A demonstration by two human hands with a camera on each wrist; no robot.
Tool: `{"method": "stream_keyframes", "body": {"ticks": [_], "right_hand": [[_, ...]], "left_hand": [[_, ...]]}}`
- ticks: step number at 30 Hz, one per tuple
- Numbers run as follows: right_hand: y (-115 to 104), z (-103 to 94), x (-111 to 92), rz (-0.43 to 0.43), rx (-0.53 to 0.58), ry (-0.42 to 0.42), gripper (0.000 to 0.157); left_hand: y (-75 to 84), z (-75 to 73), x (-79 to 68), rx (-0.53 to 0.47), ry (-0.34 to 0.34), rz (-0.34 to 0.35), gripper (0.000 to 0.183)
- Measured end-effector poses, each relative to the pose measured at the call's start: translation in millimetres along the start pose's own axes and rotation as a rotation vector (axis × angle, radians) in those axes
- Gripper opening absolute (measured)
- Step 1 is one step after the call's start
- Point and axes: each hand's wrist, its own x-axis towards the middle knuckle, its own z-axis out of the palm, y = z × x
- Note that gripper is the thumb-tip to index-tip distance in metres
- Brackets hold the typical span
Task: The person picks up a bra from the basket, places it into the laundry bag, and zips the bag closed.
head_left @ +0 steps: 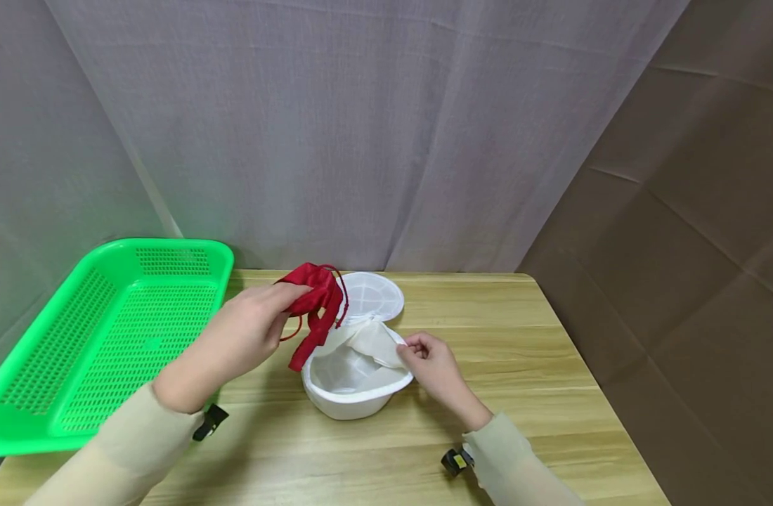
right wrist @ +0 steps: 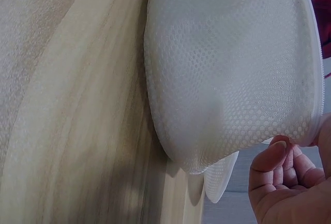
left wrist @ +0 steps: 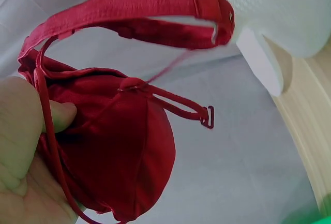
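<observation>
Our left hand point(head_left: 244, 327) grips one partly hidden red bra point(head_left: 312, 280); our right hand point(head_left: 436, 369) pinches one mesh laundry bag point(head_left: 350, 406).

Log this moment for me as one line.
left hand: holds red garment | right hand: pinches mesh bag at rim | lid: open, far side | green basket: left of mesh bag
</observation>
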Motion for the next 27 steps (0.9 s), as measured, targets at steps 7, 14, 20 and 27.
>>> {"method": "stream_keyframes", "body": {"ticks": [7, 14, 20, 27], "right_hand": [[-2, -0.8, -2, 0.004, 0.004, 0.000, 0.007], [-1, 0.0, -2, -0.026, -0.001, 0.009, 0.007], [0, 1.4, -3, -0.041, -0.004, 0.006, 0.008], [-2, 2.3, -4, -0.045, -0.023, 0.004, 0.007]], "left_hand": [[13.8, 17.3, 5.3, -0.026, -0.048, 0.030, 0.042], [26.9, 41.2, 6.6, 0.000, -0.127, 0.062, 0.036], [36.2, 62.9, 1.5, 0.000, -0.223, 0.082, 0.037], [44.7, 80.2, -4.3, 0.007, -0.341, 0.069, 0.032]]}}
